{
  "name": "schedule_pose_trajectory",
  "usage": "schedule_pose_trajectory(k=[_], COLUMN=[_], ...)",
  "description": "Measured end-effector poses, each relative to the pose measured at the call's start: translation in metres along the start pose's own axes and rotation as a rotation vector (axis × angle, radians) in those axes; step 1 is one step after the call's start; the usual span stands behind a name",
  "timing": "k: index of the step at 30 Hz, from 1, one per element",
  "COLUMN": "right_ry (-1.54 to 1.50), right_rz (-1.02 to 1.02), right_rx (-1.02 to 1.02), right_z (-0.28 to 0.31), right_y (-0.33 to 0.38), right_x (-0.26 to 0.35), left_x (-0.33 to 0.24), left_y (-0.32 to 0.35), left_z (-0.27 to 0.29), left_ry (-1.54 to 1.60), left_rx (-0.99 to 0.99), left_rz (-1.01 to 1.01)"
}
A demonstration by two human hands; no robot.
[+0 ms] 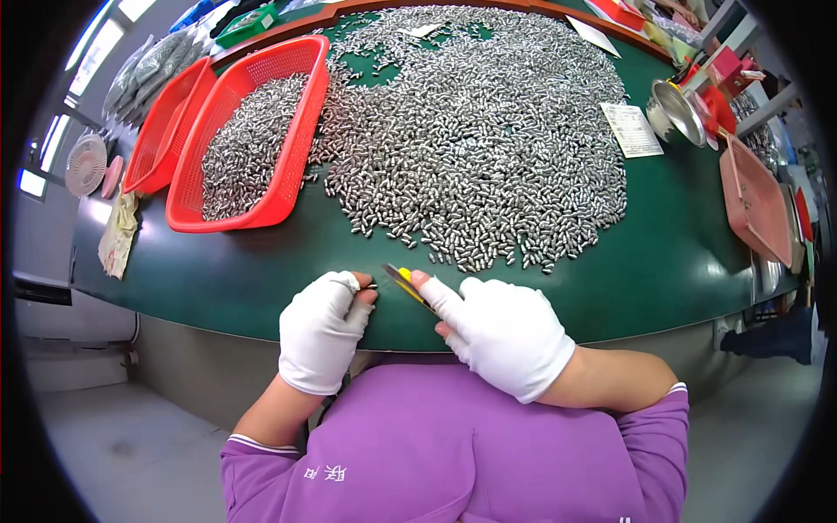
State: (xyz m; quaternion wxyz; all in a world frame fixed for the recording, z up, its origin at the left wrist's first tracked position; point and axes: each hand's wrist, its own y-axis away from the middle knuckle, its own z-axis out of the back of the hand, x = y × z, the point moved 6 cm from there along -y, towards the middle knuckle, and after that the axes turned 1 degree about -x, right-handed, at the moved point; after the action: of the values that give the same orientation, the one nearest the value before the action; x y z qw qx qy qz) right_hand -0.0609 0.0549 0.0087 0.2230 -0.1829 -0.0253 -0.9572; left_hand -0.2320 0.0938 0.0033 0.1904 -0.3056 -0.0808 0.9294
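Note:
My left hand [323, 327], in a white glove with bare fingertips, pinches one small metal piece [372, 286] near the table's front edge. Most of that piece is hidden by the fingers. My right hand [514, 336], gloved the same way, grips a yellow utility knife [405, 277]. Its blade end points up and left toward the pinched piece, with a small gap between them. Beyond both hands spreads a large heap of small silvery metal pieces [488, 157] on the green table [261, 270].
Left of the heap stands a red perforated basket [187, 196] partly filled with like pieces; another red basket [157, 161] leans beside it. A cloth [118, 240] hangs at the left edge. To the right lie a paper sheet [632, 131], a metal bowl [680, 113] and a pink tray [757, 209].

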Motion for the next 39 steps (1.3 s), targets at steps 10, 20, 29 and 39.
schedule_pose_trajectory(k=[10,20,29,39], right_ry=[-0.211,-0.303,-0.357,-0.298], right_rz=[-0.01,0.043,0.111,0.165], right_rx=[0.044,0.107,0.247,0.372], right_z=[-0.006,-0.012,-0.009,-0.001], right_y=[0.0,-0.004,-0.014,-0.025], right_x=[0.003,0.005,0.002,0.001], left_x=[-0.001,0.003,0.002,0.005], left_y=[-0.003,-0.002,-0.003,-0.009], left_z=[-0.001,-0.001,-0.001,-0.003], left_ry=[-0.005,0.05,0.043,0.058], left_rx=[-0.006,0.012,0.024,0.062], left_rz=[-0.038,0.043,0.022,0.025])
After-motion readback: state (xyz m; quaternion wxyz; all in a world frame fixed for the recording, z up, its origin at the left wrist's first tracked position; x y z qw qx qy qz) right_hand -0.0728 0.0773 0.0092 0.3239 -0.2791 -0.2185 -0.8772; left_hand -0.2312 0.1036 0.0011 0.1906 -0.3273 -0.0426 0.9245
